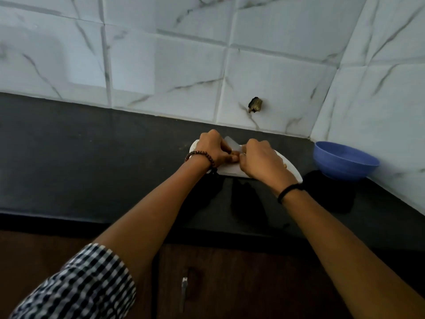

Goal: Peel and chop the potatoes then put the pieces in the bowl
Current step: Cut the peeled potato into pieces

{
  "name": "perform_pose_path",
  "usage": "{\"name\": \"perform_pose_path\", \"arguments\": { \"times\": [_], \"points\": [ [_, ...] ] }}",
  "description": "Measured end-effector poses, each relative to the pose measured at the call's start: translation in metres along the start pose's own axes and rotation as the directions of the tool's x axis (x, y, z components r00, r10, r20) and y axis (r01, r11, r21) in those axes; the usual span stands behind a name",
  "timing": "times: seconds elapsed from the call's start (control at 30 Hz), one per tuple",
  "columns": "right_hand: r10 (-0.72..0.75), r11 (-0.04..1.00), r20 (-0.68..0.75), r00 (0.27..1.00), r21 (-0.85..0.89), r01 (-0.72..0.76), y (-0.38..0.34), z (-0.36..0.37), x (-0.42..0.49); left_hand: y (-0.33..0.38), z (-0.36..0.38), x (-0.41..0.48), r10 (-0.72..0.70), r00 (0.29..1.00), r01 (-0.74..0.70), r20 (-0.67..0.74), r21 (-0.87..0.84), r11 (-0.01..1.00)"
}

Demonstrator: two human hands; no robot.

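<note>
My left hand (212,148) and my right hand (262,160) meet over a white plate or board (227,170) on the dark counter near the wall. The left hand's fingers curl over something small between the hands, mostly hidden; it looks like a potato piece (234,155). The right hand is closed around a knife whose pale blade (232,143) sticks up between the two hands. A small brownish bit (285,166) lies on the plate beside the right wrist. A blue bowl (345,161) stands to the right by the corner of the wall; its inside looks bare.
The black counter (92,162) stretches left of the plate. Marble-look tiles form the wall behind and to the right, with a dark hole (255,104) above the hands. Brown cabinet doors with a metal handle (184,286) sit below the counter's front edge.
</note>
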State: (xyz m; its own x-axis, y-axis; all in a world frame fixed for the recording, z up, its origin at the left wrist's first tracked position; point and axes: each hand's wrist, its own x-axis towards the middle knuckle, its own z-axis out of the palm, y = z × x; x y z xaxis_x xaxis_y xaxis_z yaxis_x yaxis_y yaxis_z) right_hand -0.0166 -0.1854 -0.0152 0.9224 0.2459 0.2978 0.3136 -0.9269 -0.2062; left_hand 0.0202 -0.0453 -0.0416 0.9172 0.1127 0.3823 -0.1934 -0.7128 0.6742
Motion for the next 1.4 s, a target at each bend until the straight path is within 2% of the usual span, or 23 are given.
{"name": "perform_pose_path", "arguments": {
  "times": [0.8, 0.93, 1.07, 1.2, 1.3, 1.4],
  "points": [
    [-0.070, 0.990, 0.043, 0.997, -0.118, 0.075, 0.002, -0.016, -0.047, 0.005, -0.003, -0.011, -0.051, 0.999, 0.051, 0.005, -0.034, 0.998],
    [-0.046, 0.993, 0.099, 0.994, -0.105, 0.056, 0.011, -0.029, -0.051, 0.005, -0.001, -0.009, -0.072, 0.996, 0.073, 0.049, -0.016, 0.997],
    [0.001, 0.993, 0.214, 0.977, -0.119, 0.025, 0.015, -0.053, -0.053, 0.005, -0.003, -0.009, -0.076, 0.991, 0.079, 0.107, -0.027, 0.997],
    [-0.006, 0.996, 0.287, 0.958, -0.084, 0.031, 0.016, -0.081, -0.055, 0.003, -0.008, -0.006, -0.104, 0.985, 0.111, 0.136, -0.045, 0.993],
    [0.007, 0.998, 0.301, 0.954, 0.055, -0.025, 0.024, -0.088, -0.054, 0.000, -0.007, -0.002, -0.086, 0.983, 0.099, 0.164, -0.074, 0.992],
    [0.059, 0.987, 0.247, 0.967, 0.130, -0.094, 0.037, -0.083, -0.050, -0.001, -0.003, 0.002, -0.059, 0.988, 0.069, 0.142, -0.070, 0.995]
  ]
}}
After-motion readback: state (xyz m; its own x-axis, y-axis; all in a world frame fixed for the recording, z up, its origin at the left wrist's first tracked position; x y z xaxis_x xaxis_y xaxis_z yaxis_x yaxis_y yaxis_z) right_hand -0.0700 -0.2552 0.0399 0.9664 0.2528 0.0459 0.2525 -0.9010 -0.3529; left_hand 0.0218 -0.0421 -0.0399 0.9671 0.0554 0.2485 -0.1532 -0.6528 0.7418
